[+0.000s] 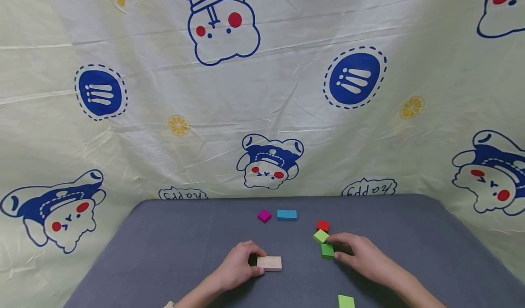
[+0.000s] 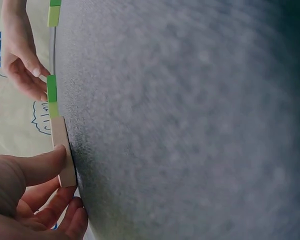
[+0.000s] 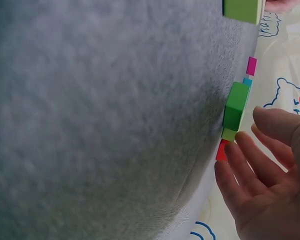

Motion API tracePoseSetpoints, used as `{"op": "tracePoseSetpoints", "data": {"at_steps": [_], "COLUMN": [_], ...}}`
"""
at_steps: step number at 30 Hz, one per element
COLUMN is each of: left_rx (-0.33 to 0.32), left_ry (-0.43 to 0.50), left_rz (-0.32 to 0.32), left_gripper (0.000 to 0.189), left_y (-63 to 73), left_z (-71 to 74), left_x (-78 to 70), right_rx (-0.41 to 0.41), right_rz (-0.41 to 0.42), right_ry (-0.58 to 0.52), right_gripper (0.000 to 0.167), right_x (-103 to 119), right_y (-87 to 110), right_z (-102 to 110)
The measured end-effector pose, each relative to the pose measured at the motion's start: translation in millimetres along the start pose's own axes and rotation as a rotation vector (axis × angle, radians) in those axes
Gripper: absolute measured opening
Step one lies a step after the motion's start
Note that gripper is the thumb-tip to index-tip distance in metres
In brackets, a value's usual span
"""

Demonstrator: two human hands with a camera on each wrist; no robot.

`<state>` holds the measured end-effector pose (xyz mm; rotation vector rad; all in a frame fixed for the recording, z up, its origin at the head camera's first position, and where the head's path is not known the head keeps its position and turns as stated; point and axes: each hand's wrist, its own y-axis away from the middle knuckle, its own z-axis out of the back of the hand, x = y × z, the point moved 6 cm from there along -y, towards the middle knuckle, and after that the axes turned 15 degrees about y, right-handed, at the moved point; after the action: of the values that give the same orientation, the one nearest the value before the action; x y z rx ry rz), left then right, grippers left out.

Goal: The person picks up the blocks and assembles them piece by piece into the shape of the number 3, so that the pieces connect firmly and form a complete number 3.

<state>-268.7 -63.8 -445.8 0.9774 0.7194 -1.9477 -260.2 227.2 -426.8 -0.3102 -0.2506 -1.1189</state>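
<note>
My left hand [image 1: 242, 266] pinches a plain wooden block [image 1: 270, 264] by its left end, thumb on the near side and fingers on the far side. In the left wrist view the thumb lies against the face of that block, low at the table. My right hand [image 1: 362, 255] is beside a short row of blocks, its thumb apart from its fingers. Its fingertips are right at a light green block [image 1: 321, 236], and its thumb tip is by a green block [image 1: 327, 251]. A red block [image 1: 322, 226] sits just behind the light green one.
Toward the back of the grey table [image 1: 184, 235] lie a magenta block [image 1: 264, 216] and a blue block [image 1: 287, 215]. Another light green block [image 1: 346, 301] is at the front, cut by the frame edge. A printed cloth [image 1: 287, 94] hangs behind the table.
</note>
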Motion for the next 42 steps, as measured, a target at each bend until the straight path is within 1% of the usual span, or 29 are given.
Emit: {"op": "tracePoseSetpoints", "data": {"at_steps": [4,11,14,20,29,34,40,42], "left_rx": [0.004,0.011,0.018,0.025,0.04,0.055,0.058,0.06], "left_ry": [-0.011,0.011,0.014,-0.003,-0.02,-0.028,-0.031,-0.033], "left_rz": [-0.003,-0.004,0.006,-0.003,-0.016,-0.008,-0.007,-0.01], "left_gripper": [0.024,0.025,0.025,0.025,0.024,0.024,0.023,0.023], "left_y": [-0.8,-4.1,-5.1,-4.9,-4.0,-4.5,-4.5,-4.5], "left_z": [-0.3,2.2,3.5,4.4,2.3,0.5,-0.3,-0.1], "left_x": [-0.3,1.2,2.7,2.2,1.9,1.9,1.0,0.2], "right_rx": [0.018,0.091,0.097,0.082,0.075,0.053,-0.004,-0.011], "right_rz": [0.014,-0.03,-0.027,-0.011,-0.018,0.009,0.068,0.088], "right_ry": [-0.008,-0.111,-0.117,-0.076,-0.026,-0.01,-0.003,-0.005], "right_gripper": [0.035,0.041,0.041,0.038,0.034,0.032,0.032,0.032], "right_x": [-3,-12,-13,-13,-12,-8,2,7], "right_y": [-3.6,-11.2,-12.3,-13.3,-11.7,-8.3,-6.2,-6.5], "right_z": [-1,-4,-4,-5,-9,-10,-6,-4]}}
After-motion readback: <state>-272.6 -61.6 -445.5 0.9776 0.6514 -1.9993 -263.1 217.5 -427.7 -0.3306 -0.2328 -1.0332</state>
